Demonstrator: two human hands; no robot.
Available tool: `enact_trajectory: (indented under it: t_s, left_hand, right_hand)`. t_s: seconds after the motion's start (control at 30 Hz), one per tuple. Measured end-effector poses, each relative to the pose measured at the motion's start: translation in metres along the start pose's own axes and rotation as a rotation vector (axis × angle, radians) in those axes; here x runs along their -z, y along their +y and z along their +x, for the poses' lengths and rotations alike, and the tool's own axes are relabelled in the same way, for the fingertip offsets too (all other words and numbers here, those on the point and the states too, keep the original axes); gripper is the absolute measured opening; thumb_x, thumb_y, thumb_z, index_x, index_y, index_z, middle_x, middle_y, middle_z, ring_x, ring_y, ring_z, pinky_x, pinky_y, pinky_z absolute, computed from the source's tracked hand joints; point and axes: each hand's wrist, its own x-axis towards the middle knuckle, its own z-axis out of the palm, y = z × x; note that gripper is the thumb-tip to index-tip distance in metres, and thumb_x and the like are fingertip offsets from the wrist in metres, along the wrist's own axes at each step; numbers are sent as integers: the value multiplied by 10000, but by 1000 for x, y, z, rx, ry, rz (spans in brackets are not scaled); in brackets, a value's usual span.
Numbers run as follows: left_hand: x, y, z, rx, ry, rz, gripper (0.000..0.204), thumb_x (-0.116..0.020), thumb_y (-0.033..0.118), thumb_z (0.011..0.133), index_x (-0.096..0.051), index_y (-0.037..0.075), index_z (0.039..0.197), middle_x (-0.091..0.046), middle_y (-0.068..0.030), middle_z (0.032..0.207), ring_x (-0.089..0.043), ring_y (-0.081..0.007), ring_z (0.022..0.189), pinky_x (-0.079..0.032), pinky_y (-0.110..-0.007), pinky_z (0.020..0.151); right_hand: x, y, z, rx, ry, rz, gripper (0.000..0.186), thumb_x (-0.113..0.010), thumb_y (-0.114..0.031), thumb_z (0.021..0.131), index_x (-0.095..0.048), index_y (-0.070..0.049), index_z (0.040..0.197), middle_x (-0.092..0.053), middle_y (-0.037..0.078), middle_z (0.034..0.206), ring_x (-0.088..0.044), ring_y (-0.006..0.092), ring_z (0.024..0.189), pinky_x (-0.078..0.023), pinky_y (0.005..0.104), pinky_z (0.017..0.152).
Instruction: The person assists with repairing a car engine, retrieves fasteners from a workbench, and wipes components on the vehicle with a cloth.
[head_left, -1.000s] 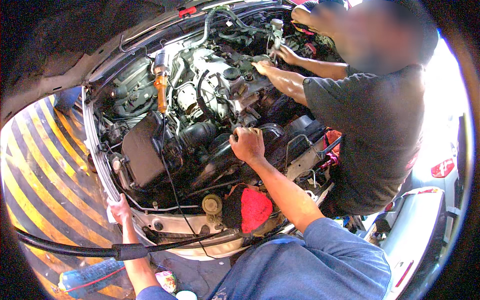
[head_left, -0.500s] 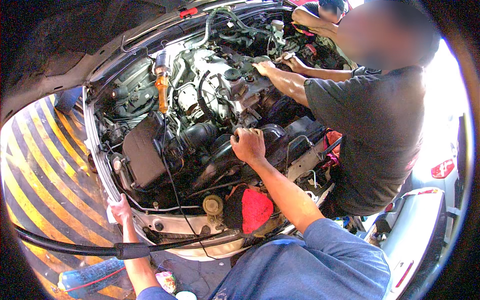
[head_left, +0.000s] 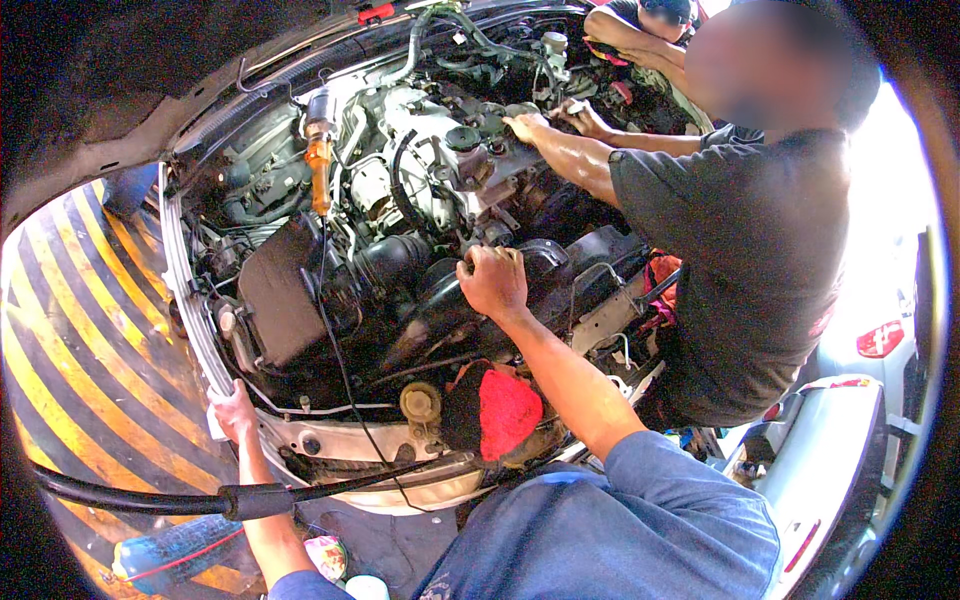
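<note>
My right hand is closed, its fingers curled above the black fan shroud at the front of the engine. Whatever lies inside those fingers is hidden. At lower left, my left hand grips the pale fender edge by the front corner of the open engine bay. Near my right hand are a black ribbed intake hose and the grey engine with its dark oil cap. Across the bay, a co-worker's hand touches the engine top.
An orange work lamp hangs over the bay, its cable trailing down. A black air filter box sits at left. Red cloth lies at the front. A black bar crosses low. A blue cylinder lies on the striped floor.
The whole view has shifted slightly. Both my hands keep nearly the same places on the car, and the co-worker's hands stay at the engine top.
</note>
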Motion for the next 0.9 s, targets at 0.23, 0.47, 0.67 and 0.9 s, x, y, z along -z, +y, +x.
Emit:
enact_trajectory:
  t_s: [0.23,0.47,0.67,0.9]
  left_hand:
    - [1,2,-1,-34,11,-9,549,-629,393,768,-525,48,1182,-645,-225,1005,-621,-397,929,-473,-462,826]
    - [1,1,0,9,-4,-10,574,-636,422,758,-530,48,1180,-644,-222,1021,-617,-391,948,-468,-460,840]
    - [-1,-2,2,-7,0,-23,564,-639,414,764,-529,44,1175,-646,-216,1020,-619,-388,948,-469,-458,839]
    - [1,0,1,5,-13,-25,564,-640,407,765,-519,49,1184,-650,-210,1009,-625,-384,936,-475,-458,825]
  right_hand:
    - [2,-1,-1,3,44,18,198,-591,-291,821,-632,-98,817,-656,74,840,-597,252,873,-375,388,898]
    - [6,-3,0,13,6,22,240,-562,-320,831,-607,-84,829,-655,96,870,-599,267,894,-385,404,872]
    - [5,-2,-1,8,1,38,240,-564,-319,832,-609,-83,832,-655,95,868,-596,267,894,-377,399,885]
    - [1,-2,0,-9,-2,-3,227,-571,-318,830,-608,-94,831,-653,87,864,-598,261,891,-381,406,884]
